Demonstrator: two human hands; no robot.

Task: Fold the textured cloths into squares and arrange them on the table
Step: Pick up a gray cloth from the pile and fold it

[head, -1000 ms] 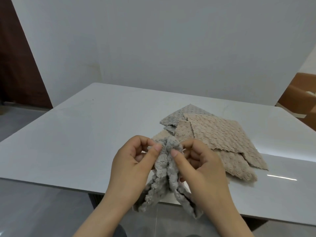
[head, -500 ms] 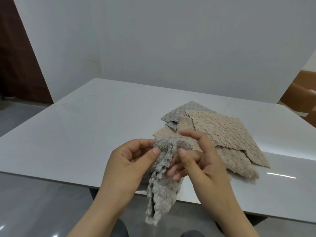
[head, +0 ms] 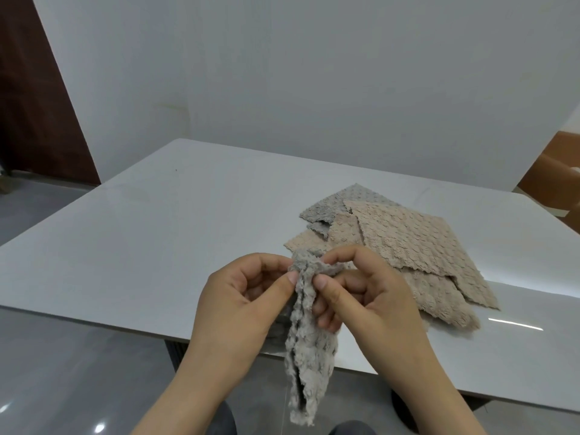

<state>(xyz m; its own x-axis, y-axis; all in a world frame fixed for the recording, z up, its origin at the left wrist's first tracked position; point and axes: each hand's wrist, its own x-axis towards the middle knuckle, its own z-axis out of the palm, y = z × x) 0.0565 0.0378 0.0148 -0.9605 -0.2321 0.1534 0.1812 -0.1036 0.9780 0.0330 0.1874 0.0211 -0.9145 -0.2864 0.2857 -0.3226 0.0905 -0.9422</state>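
Observation:
A grey textured cloth hangs bunched over the near edge of the white table. My left hand pinches its top edge between thumb and fingers. Right beside it, my right hand pinches the same top edge. The cloth's lower end dangles below the table edge. Behind my hands, a pile of loose cloths lies flat on the table: beige ones on top and a grey one sticking out at the back.
A white wall panel stands right behind the table. A brown door is at the far left and a brown chair at the far right. Grey floor shows below the table's near edge.
My right hand has closed its fingers back onto the cloth's top edge. The cloth hangs longer and straighter below my hands than a second ago.

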